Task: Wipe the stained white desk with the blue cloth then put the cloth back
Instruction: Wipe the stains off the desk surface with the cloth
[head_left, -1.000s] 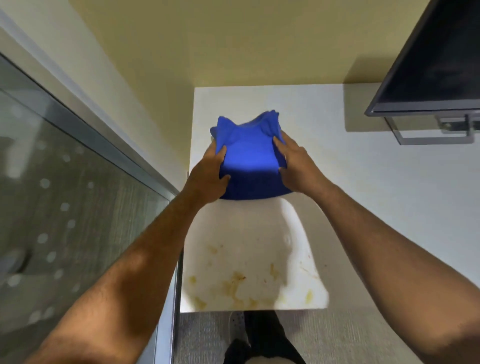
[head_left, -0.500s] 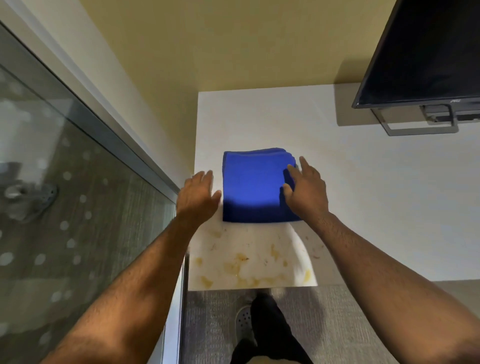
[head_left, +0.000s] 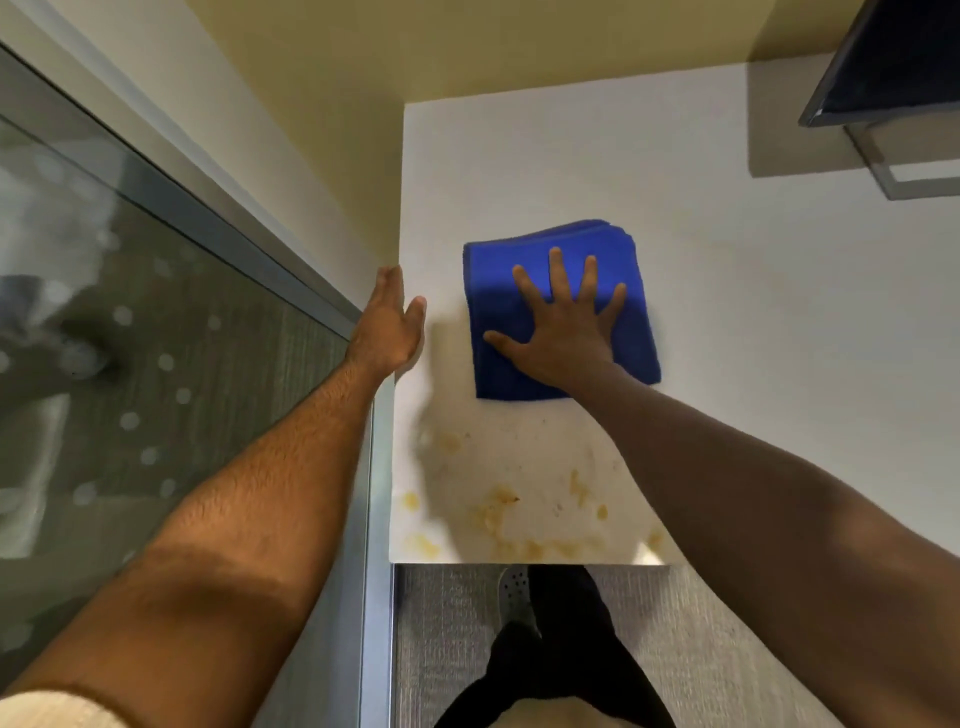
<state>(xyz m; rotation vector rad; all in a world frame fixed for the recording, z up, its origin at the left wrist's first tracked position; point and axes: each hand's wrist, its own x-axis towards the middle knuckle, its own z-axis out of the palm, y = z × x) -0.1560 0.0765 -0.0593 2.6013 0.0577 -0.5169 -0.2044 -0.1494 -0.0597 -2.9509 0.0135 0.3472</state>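
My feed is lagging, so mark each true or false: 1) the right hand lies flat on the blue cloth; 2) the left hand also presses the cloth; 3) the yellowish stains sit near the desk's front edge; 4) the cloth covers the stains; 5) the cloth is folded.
1) True: the right hand lies flat, fingers spread, on the blue cloth.
2) False: the left hand is off the cloth, at the white desk's left edge.
3) True: the stains lie along the front edge.
4) False: the cloth lies behind them, leaving them exposed.
5) True: layered edges show.
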